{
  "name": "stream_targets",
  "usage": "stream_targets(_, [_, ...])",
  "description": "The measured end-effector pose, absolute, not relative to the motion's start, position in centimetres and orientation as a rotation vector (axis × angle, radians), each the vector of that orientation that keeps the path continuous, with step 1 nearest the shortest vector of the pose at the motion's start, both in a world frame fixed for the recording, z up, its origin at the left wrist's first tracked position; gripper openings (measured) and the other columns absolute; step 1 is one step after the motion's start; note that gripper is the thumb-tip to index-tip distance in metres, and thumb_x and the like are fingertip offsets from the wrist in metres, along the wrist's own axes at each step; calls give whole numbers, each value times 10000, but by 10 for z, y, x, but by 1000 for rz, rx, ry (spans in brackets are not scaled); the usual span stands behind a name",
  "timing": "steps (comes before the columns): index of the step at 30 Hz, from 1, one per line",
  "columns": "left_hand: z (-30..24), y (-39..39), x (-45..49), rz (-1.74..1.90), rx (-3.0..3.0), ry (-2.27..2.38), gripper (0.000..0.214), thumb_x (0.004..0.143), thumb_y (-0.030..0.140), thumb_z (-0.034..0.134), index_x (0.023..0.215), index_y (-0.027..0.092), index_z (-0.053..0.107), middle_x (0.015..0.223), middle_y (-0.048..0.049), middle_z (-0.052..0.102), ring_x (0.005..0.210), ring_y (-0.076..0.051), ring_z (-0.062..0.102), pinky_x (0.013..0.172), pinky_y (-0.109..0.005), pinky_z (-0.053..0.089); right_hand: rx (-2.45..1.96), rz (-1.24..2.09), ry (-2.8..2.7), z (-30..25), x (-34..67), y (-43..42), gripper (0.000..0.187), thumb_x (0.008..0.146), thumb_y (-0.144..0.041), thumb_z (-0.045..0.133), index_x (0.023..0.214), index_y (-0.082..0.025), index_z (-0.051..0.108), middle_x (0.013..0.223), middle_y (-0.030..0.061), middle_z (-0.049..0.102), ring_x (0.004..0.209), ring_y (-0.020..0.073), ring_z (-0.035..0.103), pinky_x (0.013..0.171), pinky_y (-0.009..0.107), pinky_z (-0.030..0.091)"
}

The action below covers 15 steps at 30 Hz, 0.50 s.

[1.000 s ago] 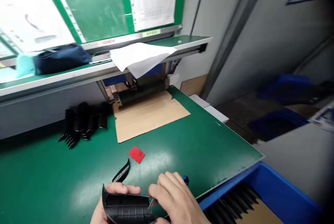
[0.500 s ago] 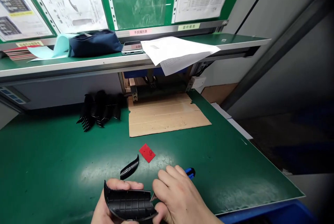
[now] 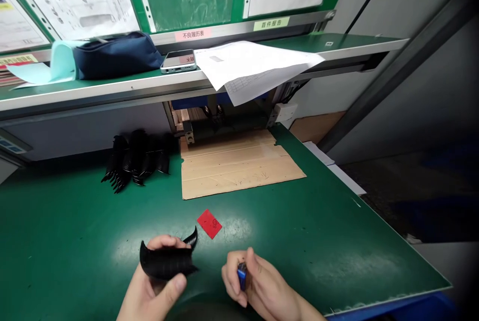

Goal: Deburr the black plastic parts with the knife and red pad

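My left hand (image 3: 155, 286) grips a black curved plastic shell (image 3: 168, 262) near the table's front edge, thumb at its lower side and fingers behind. One end of the shell sweeps up to a point. My right hand (image 3: 258, 281), apart from the shell, is closed around a blue-handled knife (image 3: 242, 277); its blade is not visible now. Just behind the left fingers lies a second black curved piece (image 3: 191, 237), partly hidden. A small red card (image 3: 209, 224) with a dark mark rests on the green table (image 3: 93, 231) beyond the hands.
Several black curved parts (image 3: 136, 159) are heaped at the back left. A cardboard sheet (image 3: 239, 168) lies at the back middle. On the overhead shelf sit a navy pouch (image 3: 118, 56), a phone (image 3: 178, 61) and loose papers (image 3: 254, 64) hanging over its edge.
My right hand has drawn away from the shell's right end, turned over and moved lower with the knife. My left hand has shifted slightly left and up and tilted the shell.
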<state>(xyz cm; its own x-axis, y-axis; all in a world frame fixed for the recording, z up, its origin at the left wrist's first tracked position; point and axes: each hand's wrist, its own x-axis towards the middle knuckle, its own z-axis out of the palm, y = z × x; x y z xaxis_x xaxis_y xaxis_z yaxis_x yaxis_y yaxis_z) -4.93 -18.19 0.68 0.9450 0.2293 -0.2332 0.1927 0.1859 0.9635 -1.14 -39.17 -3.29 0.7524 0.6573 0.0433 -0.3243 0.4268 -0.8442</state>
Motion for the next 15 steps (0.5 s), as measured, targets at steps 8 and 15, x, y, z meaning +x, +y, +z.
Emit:
stream_targets(8, [-52, -149, -14, -404, 2349, 194, 231, 854, 261, 381, 988, 164, 541, 905, -57, 519, 785, -200, 488, 726, -322, 346, -2567, 427, -507, -63, -4, -398, 338, 657, -385, 786, 848, -195, 581, 842, 31, 581, 862, 252, 486, 821, 418, 309])
stream_targets(15, [-65, -161, -8, -360, 2468, 0, 344, 785, 176, 532, 1104, 96, 632, 1059, -151, 572, 1026, -341, 484, 911, -480, 311, -2294, 452, -417, -50, -21, -383, 256, 858, -350, 588, 1091, -272, 517, 1055, 9, 554, 1003, 219, 479, 882, 404, 332])
